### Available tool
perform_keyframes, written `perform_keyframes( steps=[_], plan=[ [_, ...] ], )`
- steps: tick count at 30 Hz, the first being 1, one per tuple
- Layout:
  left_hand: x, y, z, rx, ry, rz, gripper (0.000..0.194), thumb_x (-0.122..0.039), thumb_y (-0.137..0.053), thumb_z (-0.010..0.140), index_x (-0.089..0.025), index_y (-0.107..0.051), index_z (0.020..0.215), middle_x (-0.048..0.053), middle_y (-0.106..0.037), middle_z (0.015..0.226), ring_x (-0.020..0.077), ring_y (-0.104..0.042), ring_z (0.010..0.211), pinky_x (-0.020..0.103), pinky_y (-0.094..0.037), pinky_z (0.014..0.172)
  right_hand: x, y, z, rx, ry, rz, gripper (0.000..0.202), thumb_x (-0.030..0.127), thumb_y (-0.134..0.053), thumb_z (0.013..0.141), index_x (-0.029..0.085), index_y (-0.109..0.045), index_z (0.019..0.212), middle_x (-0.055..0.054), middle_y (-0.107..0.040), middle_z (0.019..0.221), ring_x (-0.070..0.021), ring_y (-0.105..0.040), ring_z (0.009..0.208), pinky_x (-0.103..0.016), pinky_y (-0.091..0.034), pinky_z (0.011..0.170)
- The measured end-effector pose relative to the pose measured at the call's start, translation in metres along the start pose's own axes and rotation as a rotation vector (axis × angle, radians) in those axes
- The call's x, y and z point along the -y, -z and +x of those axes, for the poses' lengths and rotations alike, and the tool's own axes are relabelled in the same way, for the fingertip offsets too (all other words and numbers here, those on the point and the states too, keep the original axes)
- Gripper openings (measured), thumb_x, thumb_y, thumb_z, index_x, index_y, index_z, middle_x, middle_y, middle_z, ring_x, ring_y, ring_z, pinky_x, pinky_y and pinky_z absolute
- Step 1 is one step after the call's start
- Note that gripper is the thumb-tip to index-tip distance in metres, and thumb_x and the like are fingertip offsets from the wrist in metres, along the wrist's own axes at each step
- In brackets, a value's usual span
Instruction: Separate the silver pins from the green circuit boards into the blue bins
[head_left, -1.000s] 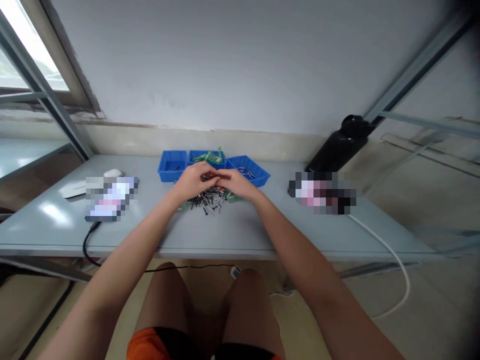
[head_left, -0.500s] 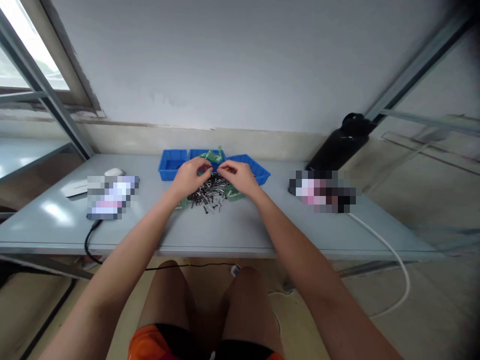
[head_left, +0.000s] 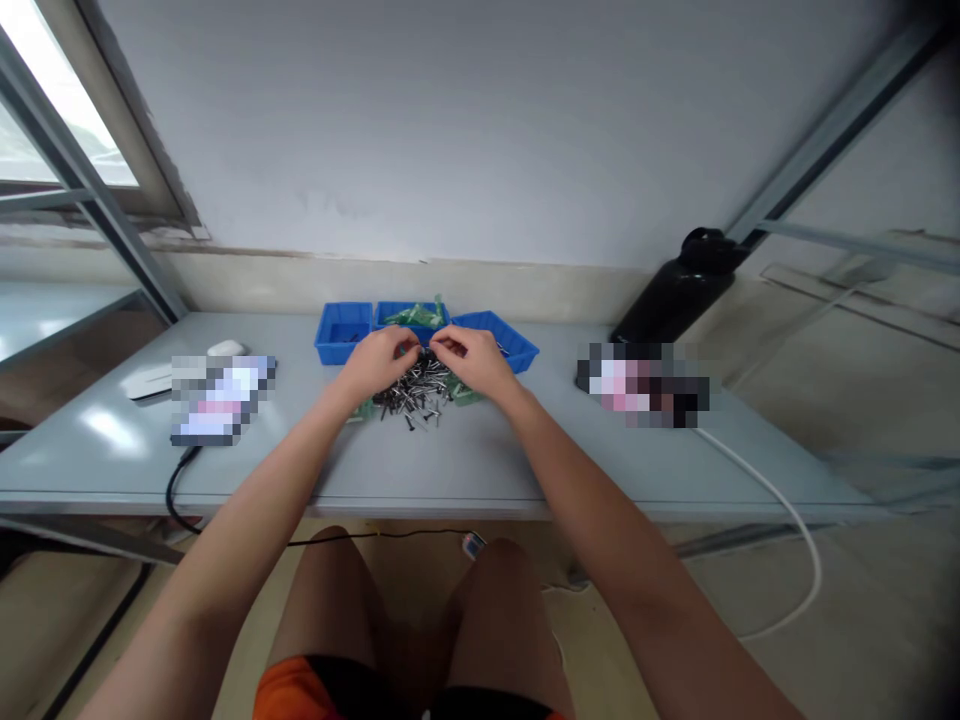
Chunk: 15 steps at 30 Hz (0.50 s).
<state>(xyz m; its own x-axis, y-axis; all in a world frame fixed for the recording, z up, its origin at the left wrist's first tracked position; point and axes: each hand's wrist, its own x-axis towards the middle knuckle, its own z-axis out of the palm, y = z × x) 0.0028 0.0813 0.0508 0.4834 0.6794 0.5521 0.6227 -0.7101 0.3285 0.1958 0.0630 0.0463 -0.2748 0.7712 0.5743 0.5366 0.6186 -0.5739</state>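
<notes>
L blue bin point(head_left: 343, 350) on desk point(head_left: 442, 470), nr wall. L hand point(head_left: 377, 360): thumb + fingers nearly pinched; can't tell if it has a screw. Screw pile point(head_left: 412, 392) on desk, below & btwn hands; a knuckle brushing it could scatter pcs. R hand point(head_left: 476, 358): fingertips almost closed, contents unclear; wrist close to R blue bin point(head_left: 525, 358), so a careless swing might knock it.

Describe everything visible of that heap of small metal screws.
The heap of small metal screws, some dark, some silvery, lies loose and jumbled on the pale grey table, nearer the viewer than the blue plastic bins. Green plastic lies beside it. The left hand and right hand are at its far part; whether they touch it is unclear.
</notes>
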Motion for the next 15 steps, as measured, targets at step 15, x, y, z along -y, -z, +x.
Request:
perform_keyframes(
  steps=[15],
  plan=[
    [0.043, 0.029, -0.010, -0.110, 0.600, 0.508, 0.028, -0.030, -0.049, 0.084, -0.011, -0.068, 0.094, 0.022, -0.065, 0.103, 0.0398, -0.054, 0.105, 0.051, -0.041, 0.087, -0.006, -0.004, -0.002, 0.201, -0.095, -0.061, 0.020, 0.031, -0.052, 0.085, 0.020, -0.069, 0.088, -0.003, -0.068, 0.077, -0.0148, -0.058, 0.070, -0.028, -0.041, 0.066]
  ],
)
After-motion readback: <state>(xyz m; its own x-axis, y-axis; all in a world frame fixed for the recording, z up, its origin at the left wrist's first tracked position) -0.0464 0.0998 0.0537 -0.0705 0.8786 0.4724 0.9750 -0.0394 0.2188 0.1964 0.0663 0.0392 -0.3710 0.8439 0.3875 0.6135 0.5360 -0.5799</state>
